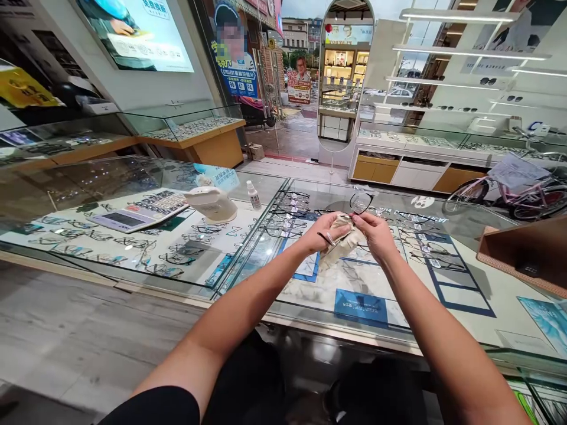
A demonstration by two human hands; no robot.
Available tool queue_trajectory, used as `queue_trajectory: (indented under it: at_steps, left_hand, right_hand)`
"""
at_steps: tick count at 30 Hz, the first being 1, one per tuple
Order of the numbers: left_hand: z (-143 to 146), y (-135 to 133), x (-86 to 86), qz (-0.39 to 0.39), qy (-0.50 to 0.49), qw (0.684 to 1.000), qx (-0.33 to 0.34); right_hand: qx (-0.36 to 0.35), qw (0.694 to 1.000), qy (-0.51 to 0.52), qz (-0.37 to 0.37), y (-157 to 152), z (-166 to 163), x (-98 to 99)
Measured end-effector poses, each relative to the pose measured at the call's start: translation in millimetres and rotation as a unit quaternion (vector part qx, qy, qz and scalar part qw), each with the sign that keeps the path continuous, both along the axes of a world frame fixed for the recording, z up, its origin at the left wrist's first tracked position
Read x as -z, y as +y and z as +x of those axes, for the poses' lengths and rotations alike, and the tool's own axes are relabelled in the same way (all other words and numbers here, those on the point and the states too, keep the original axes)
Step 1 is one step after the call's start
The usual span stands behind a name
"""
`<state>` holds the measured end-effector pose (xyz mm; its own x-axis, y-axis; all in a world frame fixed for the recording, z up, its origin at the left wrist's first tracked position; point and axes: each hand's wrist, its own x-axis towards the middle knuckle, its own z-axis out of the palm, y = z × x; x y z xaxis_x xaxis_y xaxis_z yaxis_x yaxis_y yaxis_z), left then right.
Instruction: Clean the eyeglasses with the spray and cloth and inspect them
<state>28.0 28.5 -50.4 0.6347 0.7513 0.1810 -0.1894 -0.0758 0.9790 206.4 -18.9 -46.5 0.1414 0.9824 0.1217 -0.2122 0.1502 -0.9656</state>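
My left hand point(322, 232) and my right hand point(375, 233) meet above the glass display counter point(248, 260). Between them is a beige cleaning cloth point(343, 243), bunched around part of a pair of glasses point(359, 202). One dark-rimmed lens sticks up above my fingers. My left hand is closed on the cloth and the wrapped part of the frame. My right hand pinches the glasses and the cloth at the top. Many spectacle frames lie on display under the glass below my hands.
On the counter to the left are a calculator point(140, 211), a white device point(211, 203) and a small spray bottle point(253, 195). A wooden tray point(525, 254) stands at the right. A pink bicycle point(509, 195), a tall mirror point(343, 77) and wall shelves are behind.
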Motion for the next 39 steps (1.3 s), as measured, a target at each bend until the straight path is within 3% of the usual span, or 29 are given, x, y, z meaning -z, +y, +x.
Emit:
queue_trajectory:
  at_steps: [9,20,25,31,39]
  left_hand:
    - [6,-5,-9.2,0.031,-0.013,0.999,-0.014]
    - [5,-6,-5.3,0.010,-0.022,0.999,-0.035]
    - [6,-7,-7.6,0.037,0.004,0.999,-0.039]
    - [-1,-9,-7.2,-0.032,-0.006,0.998,0.055]
    - [12,-11,-4.6,-0.037,0.001,0.999,-0.007]
  right_hand:
    - [-0.009,1.000,-0.020,0.017,-1,3,-4.2]
    - [-0.012,1.000,0.024,0.009,-1,-2,-6.6]
    - [-0.018,1.000,0.016,0.011,-3,0,-10.4]
    - [0.004,0.998,0.061,-0.035,-4,1,-14.2]
    - [0.000,1.000,0.027,-0.006,-1,1,-7.4]
